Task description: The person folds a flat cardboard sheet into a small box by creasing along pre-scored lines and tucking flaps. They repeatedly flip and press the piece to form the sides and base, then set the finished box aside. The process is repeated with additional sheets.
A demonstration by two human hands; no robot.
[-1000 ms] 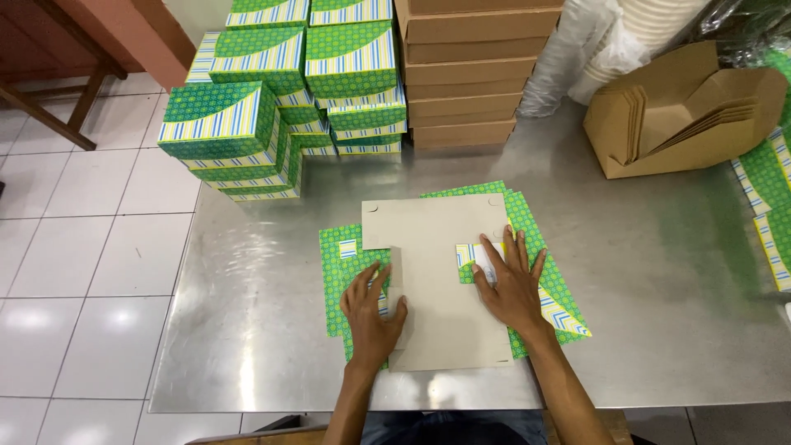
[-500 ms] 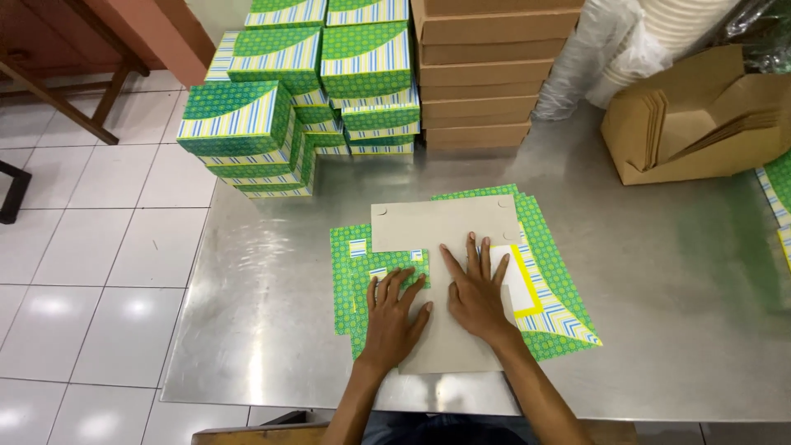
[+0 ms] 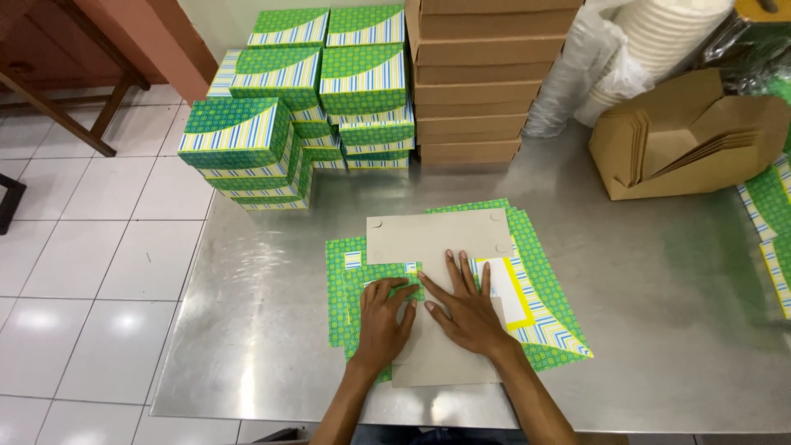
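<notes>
green striped boxes [image 3: 288, 99] stacked rear-left | brown boxes [image 3: 470, 82] – rear centre | flat carton [image 3: 437, 247] – front

The hands [image 3: 428, 313] hide part of the flat box blank [image 3: 445, 239]; the green sheets [image 3: 774, 222] are cut off at the right edge.

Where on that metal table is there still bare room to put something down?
The steel table is bare left of the flat carton sheets, below the stacked green boxes, and right of the sheets, below the brown folded cartons. The back edge is crowded, and both hands, left hand and right hand, cover the middle.
</notes>
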